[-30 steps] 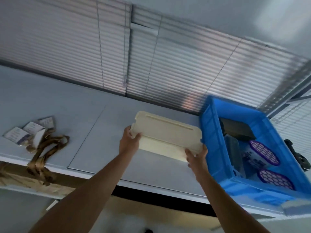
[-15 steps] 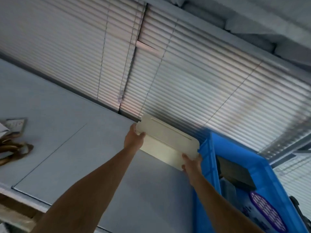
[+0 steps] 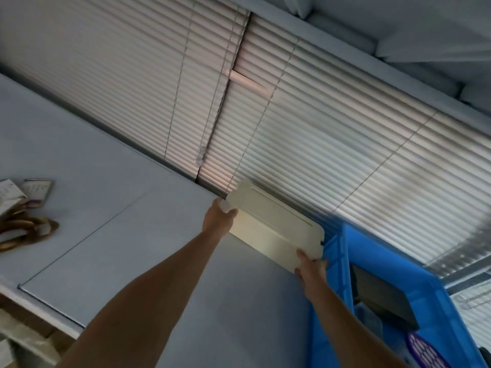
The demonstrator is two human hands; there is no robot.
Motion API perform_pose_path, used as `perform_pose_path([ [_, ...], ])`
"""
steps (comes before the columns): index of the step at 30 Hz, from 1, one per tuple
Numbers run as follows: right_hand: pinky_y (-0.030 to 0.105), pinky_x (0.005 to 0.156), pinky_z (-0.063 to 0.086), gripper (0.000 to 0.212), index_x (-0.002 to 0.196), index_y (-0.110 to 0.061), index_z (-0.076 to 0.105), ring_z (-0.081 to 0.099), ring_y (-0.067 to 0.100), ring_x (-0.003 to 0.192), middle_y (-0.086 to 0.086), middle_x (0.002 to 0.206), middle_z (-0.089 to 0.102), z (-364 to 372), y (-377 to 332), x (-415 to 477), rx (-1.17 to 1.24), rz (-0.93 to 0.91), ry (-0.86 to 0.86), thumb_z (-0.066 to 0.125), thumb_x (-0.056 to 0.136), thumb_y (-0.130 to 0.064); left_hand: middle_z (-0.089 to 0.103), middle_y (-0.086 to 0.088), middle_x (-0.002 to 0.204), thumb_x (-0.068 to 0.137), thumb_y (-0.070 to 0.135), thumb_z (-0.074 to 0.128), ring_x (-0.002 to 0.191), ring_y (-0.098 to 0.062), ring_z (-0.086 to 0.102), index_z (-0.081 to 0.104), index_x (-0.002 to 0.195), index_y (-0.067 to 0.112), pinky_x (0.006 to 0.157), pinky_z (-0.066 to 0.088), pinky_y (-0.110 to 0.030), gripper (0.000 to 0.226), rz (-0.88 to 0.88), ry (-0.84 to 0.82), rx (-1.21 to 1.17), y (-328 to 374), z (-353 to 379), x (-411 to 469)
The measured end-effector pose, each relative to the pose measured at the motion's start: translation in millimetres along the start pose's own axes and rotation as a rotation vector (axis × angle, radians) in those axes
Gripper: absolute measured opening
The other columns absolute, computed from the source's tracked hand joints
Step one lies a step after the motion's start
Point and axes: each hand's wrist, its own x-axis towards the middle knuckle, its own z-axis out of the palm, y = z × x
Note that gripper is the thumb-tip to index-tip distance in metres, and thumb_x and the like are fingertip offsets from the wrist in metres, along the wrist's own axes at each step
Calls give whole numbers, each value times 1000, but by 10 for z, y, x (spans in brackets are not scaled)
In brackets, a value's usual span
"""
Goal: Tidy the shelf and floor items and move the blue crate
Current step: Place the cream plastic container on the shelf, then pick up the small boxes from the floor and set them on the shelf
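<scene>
Both my hands hold a cream plastic tray (image 3: 276, 229) on the grey shelf top (image 3: 132, 248), its far edge against the window blinds. My left hand (image 3: 219, 220) grips its left end and my right hand (image 3: 310, 269) grips its near right corner. The blue crate (image 3: 337, 261) stands directly right of the tray, touching or nearly touching it. Inside the crate lie a dark flat box (image 3: 382, 298) and a purple honeycomb-patterned lid (image 3: 425, 351).
Closed slatted blinds (image 3: 292, 128) run along the back of the shelf. At the far left lie brown lanyard straps (image 3: 24, 232) and small cards (image 3: 34, 189). The shelf's front edge (image 3: 39, 309) is at lower left, with a lower level beneath it.
Both hands have pushed the cream tray away from me toward the blinds, beside the blue crate. My view has tilted upward and to the left.
</scene>
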Motion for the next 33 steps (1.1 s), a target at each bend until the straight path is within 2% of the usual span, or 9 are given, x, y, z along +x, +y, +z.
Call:
perform_pose_path([
  [4,37,72,53,39,117,-1,58,62,28,82,13,93,59,-3,164,-517,40,118,-142,69,87,-23,64,-8,130,85,32,65,118,-28,62,52,137,20,100,48,-35,56,-107,-7,-88,-214,-389,-513],
  [7,32,65,47,11,94,-10,63,63,22,74,9,87,62,171,287,-1179,-57,103,-373,58,95,-19,74,-8,101,78,27,66,92,-28,72,68,115,21,88,57,-41,37,-159,-11,-181,-589,-903,-1144],
  [11,31,63,45,17,75,-12,66,64,21,63,5,65,70,621,519,-2193,-263,-99,-629,61,90,-15,71,-2,76,59,36,64,74,-24,66,69,81,27,80,55,-44,25,-289,135,-269,-1371,-1809,-2136],
  [15,35,62,46,25,65,-11,63,59,20,58,12,63,66,1291,936,-3266,-512,-269,-904,60,88,-20,70,-3,80,84,19,63,70,-17,64,67,82,25,68,52,-31,7,-498,333,-139,-2171,-2771,-3154],
  [18,33,58,41,29,59,-18,57,53,18,53,3,54,58,1881,1381,-4059,-661,-326,-1074,60,87,-24,72,-8,89,87,15,62,70,-19,65,66,82,24,74,55,-35,11,-703,427,-107,-2844,-3509,-3802],
  [22,32,56,42,27,62,-17,58,56,16,55,2,57,60,2706,2008,-4914,-840,-323,-1227,57,88,-20,73,-10,95,83,22,66,82,-28,70,67,85,23,83,59,-42,3,-936,530,-105,-3692,-4416,-4446],
  [25,35,62,48,22,66,-12,61,64,24,65,8,65,68,3402,2587,-5254,-992,-268,-1293,55,83,-23,73,-9,98,83,26,66,86,-28,71,68,90,23,76,58,-36,8,-1047,547,-65,-4308,-4927,-4512],
  [29,34,65,48,17,68,-19,60,64,25,71,4,72,69,4555,3506,-5203,-1170,-228,-1290,53,83,-25,72,-7,104,85,26,64,86,-24,70,68,100,21,68,51,-28,16,-1114,540,-63,-5433,-5238,-4037],
  [33,25,59,42,16,96,-19,68,63,22,82,3,92,70,5859,4526,-4732,-1256,-285,-1245,55,90,-27,66,-5,112,86,26,66,88,-21,62,69,112,17,69,49,-27,27,-1125,502,-100,-6923,-5195,-3154],
])
